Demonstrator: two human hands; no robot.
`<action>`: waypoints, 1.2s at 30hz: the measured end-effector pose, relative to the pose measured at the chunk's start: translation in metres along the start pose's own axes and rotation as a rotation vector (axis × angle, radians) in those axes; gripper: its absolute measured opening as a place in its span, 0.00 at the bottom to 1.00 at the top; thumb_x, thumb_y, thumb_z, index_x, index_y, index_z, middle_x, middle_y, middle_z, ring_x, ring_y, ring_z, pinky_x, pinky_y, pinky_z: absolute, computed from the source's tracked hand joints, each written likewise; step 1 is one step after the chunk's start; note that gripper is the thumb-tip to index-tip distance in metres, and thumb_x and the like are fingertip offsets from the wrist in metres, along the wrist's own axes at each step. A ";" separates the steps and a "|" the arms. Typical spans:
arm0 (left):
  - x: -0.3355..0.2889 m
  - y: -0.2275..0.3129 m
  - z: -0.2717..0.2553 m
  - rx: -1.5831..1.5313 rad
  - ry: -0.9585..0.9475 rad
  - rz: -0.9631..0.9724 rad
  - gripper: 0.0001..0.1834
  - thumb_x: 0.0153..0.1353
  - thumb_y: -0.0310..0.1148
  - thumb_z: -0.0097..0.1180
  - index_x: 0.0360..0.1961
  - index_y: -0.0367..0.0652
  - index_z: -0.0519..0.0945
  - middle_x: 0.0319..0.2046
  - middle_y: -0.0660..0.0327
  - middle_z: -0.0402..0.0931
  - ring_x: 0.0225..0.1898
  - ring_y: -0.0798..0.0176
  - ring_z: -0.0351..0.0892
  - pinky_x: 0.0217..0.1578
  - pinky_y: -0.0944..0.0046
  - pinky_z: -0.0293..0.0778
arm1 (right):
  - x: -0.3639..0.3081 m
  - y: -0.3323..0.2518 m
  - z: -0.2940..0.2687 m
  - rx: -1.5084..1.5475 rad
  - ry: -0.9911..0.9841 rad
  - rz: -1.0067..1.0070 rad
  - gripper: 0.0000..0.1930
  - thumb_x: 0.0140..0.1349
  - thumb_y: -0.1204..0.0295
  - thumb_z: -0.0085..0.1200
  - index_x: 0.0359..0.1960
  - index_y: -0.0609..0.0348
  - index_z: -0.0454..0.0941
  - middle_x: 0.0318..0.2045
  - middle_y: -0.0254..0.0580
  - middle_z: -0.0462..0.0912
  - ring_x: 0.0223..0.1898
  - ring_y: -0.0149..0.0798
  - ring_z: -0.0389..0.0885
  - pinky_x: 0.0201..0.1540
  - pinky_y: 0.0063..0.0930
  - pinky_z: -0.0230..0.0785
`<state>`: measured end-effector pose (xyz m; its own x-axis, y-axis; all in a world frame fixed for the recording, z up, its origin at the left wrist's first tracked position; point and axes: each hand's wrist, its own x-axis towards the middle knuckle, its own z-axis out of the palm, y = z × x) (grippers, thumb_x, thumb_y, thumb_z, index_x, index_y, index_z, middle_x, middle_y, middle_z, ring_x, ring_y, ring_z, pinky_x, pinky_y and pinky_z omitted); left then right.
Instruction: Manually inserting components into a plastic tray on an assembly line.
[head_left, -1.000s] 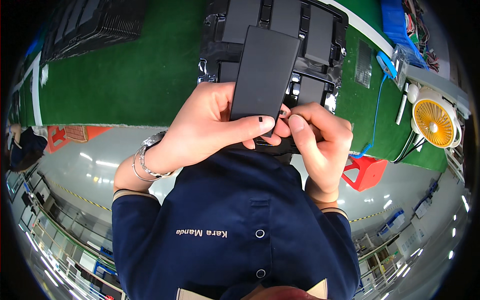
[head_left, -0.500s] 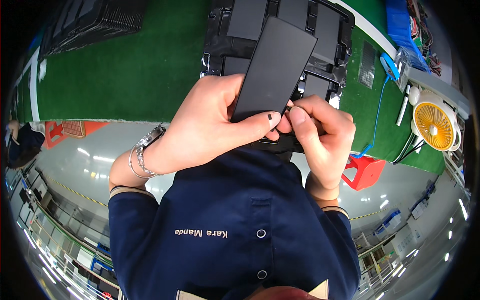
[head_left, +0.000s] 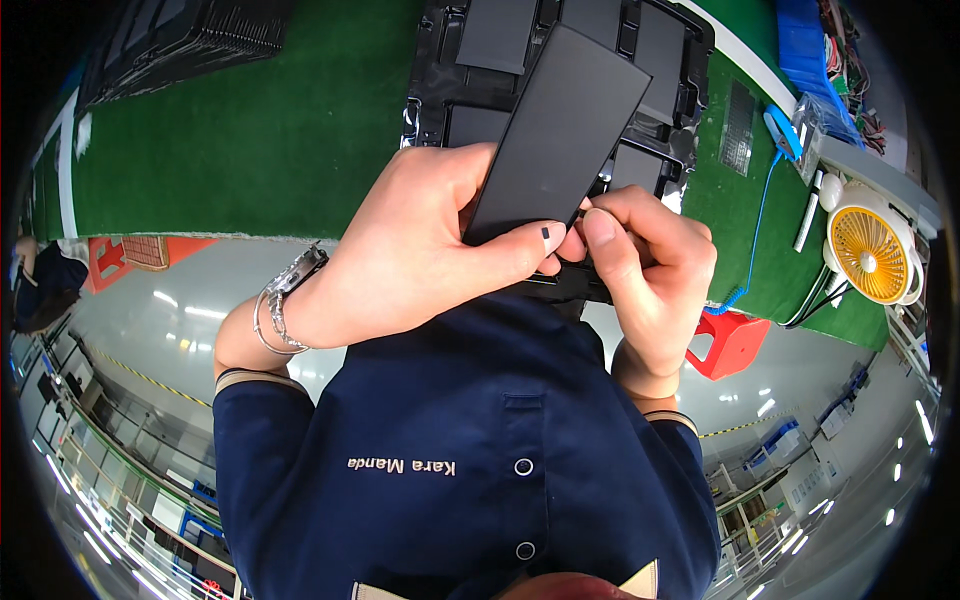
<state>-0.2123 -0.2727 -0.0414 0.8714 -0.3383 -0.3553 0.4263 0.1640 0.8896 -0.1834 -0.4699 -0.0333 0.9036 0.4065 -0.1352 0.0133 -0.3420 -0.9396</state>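
A flat black rectangular panel (head_left: pixel 563 130) is tilted in front of me, its far end leaning to the right. My left hand (head_left: pixel 425 235) grips its near end, the thumb lying across the top face and the fingers behind. On that thumb's tip sits a tiny black square piece (head_left: pixel 545 233). My right hand (head_left: pixel 645 260) is closed in a pinch at the panel's lower right edge; what lies between thumb and forefinger is too small to make out. Beneath the panel is a black moulded tray (head_left: pixel 428 120) with similar dark panels (head_left: pixel 497 35) in its pockets.
On the green table (head_left: pixel 200 170), a stack of black trays (head_left: pixel 190 45) stands at the far left. To the right are a blue clip with a coiled cord (head_left: pixel 781 133), a white marker (head_left: pixel 804 225), a yellow-and-white fan (head_left: pixel 868 255) and a blue bin (head_left: pixel 812 70). A red stool (head_left: pixel 733 345) stands below the edge.
The panel has shifted slightly to the right and tilted a little more that way. Both hands keep their holds; the dark bit at my right fingertips shows less now.
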 end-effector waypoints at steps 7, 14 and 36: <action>-0.001 0.001 0.000 0.134 0.015 0.036 0.09 0.64 0.22 0.54 0.45 0.32 0.79 0.34 0.58 0.83 0.36 0.69 0.82 0.40 0.69 0.79 | 0.001 0.000 0.000 0.015 -0.024 0.011 0.05 0.62 0.77 0.55 0.29 0.65 0.81 0.22 0.34 0.84 0.19 0.22 0.77 0.22 0.17 0.65; -0.001 -0.008 0.002 0.121 0.059 0.044 0.10 0.62 0.21 0.55 0.45 0.31 0.79 0.35 0.57 0.83 0.37 0.68 0.83 0.40 0.70 0.79 | 0.001 -0.005 0.001 -0.128 0.005 0.076 0.05 0.60 0.76 0.60 0.29 0.65 0.80 0.21 0.36 0.82 0.18 0.24 0.77 0.21 0.19 0.65; 0.001 -0.027 0.016 1.124 0.163 0.230 0.46 0.53 0.27 0.67 0.71 0.44 0.56 0.20 0.69 0.67 0.20 0.72 0.66 0.23 0.69 0.68 | -0.012 0.022 -0.023 -0.067 0.205 -0.008 0.07 0.64 0.73 0.56 0.30 0.65 0.79 0.17 0.32 0.75 0.18 0.23 0.67 0.23 0.19 0.58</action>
<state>-0.2265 -0.2919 -0.0613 0.9563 -0.2701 -0.1118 -0.1309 -0.7375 0.6625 -0.1846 -0.5018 -0.0448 0.9713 0.2313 -0.0547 0.0431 -0.3977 -0.9165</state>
